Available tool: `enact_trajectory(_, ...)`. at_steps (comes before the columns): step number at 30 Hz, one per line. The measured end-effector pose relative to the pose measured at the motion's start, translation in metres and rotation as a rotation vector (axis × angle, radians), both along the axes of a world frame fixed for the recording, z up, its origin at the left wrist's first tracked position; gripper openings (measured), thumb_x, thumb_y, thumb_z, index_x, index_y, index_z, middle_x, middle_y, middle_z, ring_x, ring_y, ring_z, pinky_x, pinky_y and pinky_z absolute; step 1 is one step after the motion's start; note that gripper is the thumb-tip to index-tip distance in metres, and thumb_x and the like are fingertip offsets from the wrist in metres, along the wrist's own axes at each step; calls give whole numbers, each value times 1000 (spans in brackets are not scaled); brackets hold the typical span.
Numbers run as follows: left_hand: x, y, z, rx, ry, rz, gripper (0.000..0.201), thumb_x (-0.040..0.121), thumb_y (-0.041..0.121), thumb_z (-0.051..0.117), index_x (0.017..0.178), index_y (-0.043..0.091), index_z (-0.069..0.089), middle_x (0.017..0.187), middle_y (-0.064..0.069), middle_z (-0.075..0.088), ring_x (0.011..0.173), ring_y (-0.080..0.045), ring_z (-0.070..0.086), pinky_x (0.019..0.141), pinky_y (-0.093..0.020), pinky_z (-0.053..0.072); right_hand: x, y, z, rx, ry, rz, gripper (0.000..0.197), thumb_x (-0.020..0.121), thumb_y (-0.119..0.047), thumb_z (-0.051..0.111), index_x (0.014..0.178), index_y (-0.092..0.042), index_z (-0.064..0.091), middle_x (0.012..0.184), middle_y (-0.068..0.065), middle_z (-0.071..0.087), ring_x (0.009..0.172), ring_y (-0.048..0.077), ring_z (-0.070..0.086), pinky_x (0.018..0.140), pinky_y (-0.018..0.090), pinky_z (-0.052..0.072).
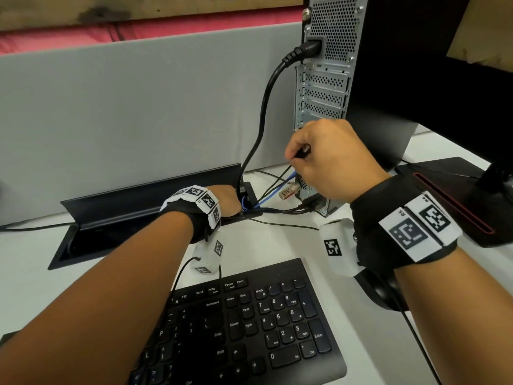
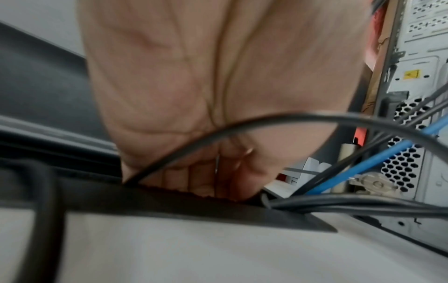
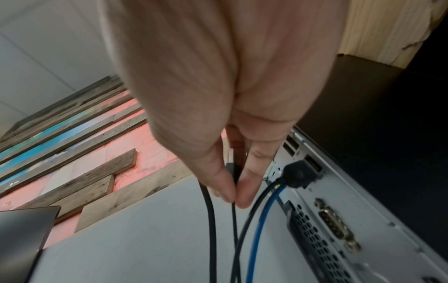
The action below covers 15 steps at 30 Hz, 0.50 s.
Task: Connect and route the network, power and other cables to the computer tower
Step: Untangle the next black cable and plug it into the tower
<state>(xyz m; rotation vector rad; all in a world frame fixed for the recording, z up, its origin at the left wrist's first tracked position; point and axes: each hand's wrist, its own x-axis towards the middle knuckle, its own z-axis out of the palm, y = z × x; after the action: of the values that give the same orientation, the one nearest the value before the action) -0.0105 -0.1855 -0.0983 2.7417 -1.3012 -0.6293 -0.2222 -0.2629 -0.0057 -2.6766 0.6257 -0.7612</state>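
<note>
We are seeing computer tower [image 1: 327, 87] showing bare grey perforated sheet metal at rear. Power cable [image 1: 263, 107] looking smooth black rubbery plastic; network cable [image 3: 260, 229] wearing glossy blue jacket. Keyboard [image 1: 249, 329] appearing matt black plastic. Desk [image 1: 97, 273] looking smooth matt white. Wall planks [image 3: 72, 153] showing rough, weathered painted wood.

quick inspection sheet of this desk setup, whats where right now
surface: white desk, open black cable tray set in it
job's things: computer tower upright, rear facing the person
clutter: keyboard in front
grippers: right hand pinches a black connector; left hand reaches into the tray among cables, grip unclear
cables: power cable plugged in; blue network cable loose, its clear plug unplugged
surroundings: grey divider, monitor stand
</note>
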Motion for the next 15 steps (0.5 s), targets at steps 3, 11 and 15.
enact_trajectory(3,0,2,4,-33,125,61,23,93,24,51,102,10,66,104,-11,66,95,-26,61,87,-35,49,-2,-2,0,4,23,-22,18,90,-4,67,95,-16,78,94,-6,67,81,5,58,79,17,48)
enact_trajectory(11,-15,16,51,-246,25,45,20,93,19,50,89,3,61,86,-14,66,76,-28,66,64,-30,54,-16,-15,4,48,5,-3,14,84,-12,79,85,-24,74,80,-17,61,74,-3,60,73,15,49)
enact_trajectory(15,-55,13,81,-567,-30,-140,24,90,23,54,80,7,69,79,-9,70,80,-22,65,62,-24,45,-17,-15,3,61,-36,2,10,83,-16,81,85,-24,74,78,-13,65,74,5,66,76,23,56)
